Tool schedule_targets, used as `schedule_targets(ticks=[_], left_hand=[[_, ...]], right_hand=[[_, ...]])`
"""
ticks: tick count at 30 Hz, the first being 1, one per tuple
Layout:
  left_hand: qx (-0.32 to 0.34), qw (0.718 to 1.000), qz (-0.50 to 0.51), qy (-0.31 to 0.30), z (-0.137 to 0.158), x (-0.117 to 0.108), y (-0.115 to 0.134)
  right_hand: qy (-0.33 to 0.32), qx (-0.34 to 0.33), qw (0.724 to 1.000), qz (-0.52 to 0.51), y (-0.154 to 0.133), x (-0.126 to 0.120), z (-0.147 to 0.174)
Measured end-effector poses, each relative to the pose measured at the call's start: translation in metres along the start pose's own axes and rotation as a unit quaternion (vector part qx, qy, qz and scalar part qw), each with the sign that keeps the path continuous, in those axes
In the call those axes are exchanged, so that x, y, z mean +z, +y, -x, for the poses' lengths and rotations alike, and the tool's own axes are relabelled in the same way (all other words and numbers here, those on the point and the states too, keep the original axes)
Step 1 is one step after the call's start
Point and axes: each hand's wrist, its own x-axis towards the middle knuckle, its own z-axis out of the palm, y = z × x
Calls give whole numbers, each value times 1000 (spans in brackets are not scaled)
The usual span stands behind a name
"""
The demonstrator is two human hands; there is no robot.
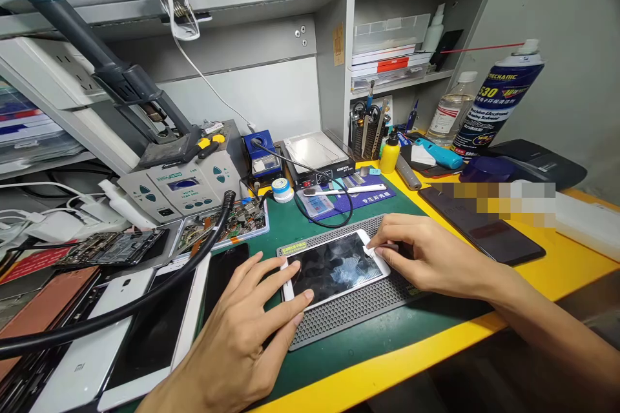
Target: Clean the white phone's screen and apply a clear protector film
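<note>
A white smartphone (329,271) with a dark, smudged screen lies face up on a grey honeycomb-patterned pad (349,306). My left hand (247,322) is spread over the phone's left end, its fingertips resting on the screen and edge there. At the opposite end my right hand (416,251) is closed in a pinch. A small white piece, like a folded wipe (369,250), pokes out of its fingertips and touches the top right of the phone. Whitish streaks show on the right half of the screen.
The pad sits on a green mat (349,361) over a yellow desk (465,335). A black hose (159,300) arches across several phones at the left. A dark phone (479,222) lies to the right, near a spray can (498,103). A white-handled brush (343,190) lies behind.
</note>
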Motion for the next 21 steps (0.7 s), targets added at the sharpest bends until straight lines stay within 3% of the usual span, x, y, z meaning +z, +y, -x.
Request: schedule_targets(ticks=[9,21], left_hand=[[-12,1000,-2,16,-1,2,2],[18,997,-59,-43,-1,-3,-2]], right_hand=[[-9,8,1000,2,1,1,0],[-53,-5,997,51,4,2,0]])
